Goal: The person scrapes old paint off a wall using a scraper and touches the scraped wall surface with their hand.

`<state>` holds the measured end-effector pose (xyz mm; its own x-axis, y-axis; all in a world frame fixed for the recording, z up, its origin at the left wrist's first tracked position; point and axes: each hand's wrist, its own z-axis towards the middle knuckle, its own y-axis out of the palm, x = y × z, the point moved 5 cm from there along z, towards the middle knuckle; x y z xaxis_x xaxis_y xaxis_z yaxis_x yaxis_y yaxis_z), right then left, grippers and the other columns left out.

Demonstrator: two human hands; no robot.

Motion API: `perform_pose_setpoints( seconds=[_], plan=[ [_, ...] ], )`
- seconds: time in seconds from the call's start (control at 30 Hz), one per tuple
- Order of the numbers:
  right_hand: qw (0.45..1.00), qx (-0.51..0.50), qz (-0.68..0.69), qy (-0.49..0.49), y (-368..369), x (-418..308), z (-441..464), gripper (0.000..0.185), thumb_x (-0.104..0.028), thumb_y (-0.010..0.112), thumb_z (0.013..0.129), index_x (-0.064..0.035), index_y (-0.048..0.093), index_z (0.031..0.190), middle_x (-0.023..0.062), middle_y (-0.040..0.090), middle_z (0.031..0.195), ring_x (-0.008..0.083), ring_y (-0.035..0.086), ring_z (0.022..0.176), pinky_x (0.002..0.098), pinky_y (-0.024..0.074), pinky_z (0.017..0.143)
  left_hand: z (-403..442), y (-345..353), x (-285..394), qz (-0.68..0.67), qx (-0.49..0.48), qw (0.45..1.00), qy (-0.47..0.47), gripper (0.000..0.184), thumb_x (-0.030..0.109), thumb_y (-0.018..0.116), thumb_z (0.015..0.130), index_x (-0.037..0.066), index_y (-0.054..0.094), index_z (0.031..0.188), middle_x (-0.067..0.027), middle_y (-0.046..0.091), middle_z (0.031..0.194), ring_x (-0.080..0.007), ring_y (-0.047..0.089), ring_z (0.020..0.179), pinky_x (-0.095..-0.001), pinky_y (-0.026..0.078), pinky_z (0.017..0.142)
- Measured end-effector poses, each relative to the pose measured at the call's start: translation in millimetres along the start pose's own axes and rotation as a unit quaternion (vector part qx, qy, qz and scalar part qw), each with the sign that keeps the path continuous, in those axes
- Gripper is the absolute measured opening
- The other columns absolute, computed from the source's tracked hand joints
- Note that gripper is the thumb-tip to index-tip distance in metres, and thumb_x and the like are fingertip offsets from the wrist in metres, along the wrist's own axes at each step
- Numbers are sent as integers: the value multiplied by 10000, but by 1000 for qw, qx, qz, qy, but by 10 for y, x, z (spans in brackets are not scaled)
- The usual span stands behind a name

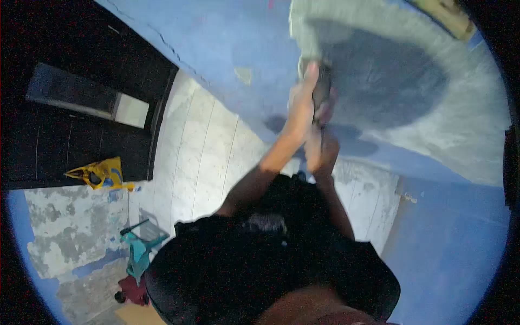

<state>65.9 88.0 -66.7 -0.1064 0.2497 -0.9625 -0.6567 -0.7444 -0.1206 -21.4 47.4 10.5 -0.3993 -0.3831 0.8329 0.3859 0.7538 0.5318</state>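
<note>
Both my hands grip a dark, elongated hand tool (323, 89), blurred by motion, so its exact kind does not show. My left hand (300, 111) is wrapped round its upper part, with the thumb along the top. Lower down, my right hand (324, 154) closes round the rear end. The tool's top end is at the border between blue paint and a bare grey patch on the wall (374, 49). Whether it touches the surface is hard to tell. Large dark shadows fall across the grey patch beside my hands.
A dark door (81, 135) with a yellow bag (103, 174) stands at the left. Below it are a teal stepladder-like item (142, 241) and a dark red object (132, 291) near a peeling wall (70, 227). Pale tiles (200, 130) lie behind my arms.
</note>
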Motion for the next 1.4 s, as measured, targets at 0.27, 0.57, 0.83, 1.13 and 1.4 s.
perform_pose_setpoints(
  seconds=[0.27, 0.57, 0.83, 1.13, 1.4],
  plan=[
    [999, 37, -11, -20, 128, 1, -176, 310, -159, 456, 959, -19, 464, 683, 22, 452, 505, 76, 425, 474, 274, 330, 442, 9, -30, 73, 39, -13, 999, -16, 605, 605, 471, 872, 35, 552, 684, -2, 447, 485, -71, 386, 365, -216, 286, 339],
    [996, 53, -41, -55, 232, -69, -129, 307, -180, 432, 963, 6, 478, 723, 47, 473, 513, 119, 448, 468, 299, 349, 452, 37, -71, 133, 75, -14, 997, -9, 616, 597, 484, 869, 19, 571, 675, -13, 459, 480, -73, 393, 361, -221, 282, 340],
    [995, 72, -45, -60, 259, -76, -145, 317, -226, 443, 965, 3, 507, 754, 60, 476, 505, 116, 445, 444, 296, 341, 433, 42, -63, 131, 67, -3, 997, -30, 607, 606, 497, 858, 32, 548, 667, -6, 447, 472, -87, 390, 351, -230, 287, 337],
    [993, 67, -47, -81, 208, -186, -58, 343, -280, 424, 972, 11, 508, 811, 13, 467, 518, 97, 451, 465, 286, 333, 429, 73, -18, 133, 32, -53, 997, -35, 589, 589, 491, 871, 34, 548, 681, -9, 429, 454, -94, 384, 332, -235, 285, 322],
    [998, -19, 48, 27, 190, 10, 39, 298, -268, 483, 953, 10, 573, 897, 16, 501, 562, 87, 484, 515, 265, 372, 478, 46, 8, 257, 26, -59, 998, -18, 485, 534, 531, 879, 57, 570, 795, -18, 501, 564, -96, 433, 392, -245, 327, 359]
  ],
)
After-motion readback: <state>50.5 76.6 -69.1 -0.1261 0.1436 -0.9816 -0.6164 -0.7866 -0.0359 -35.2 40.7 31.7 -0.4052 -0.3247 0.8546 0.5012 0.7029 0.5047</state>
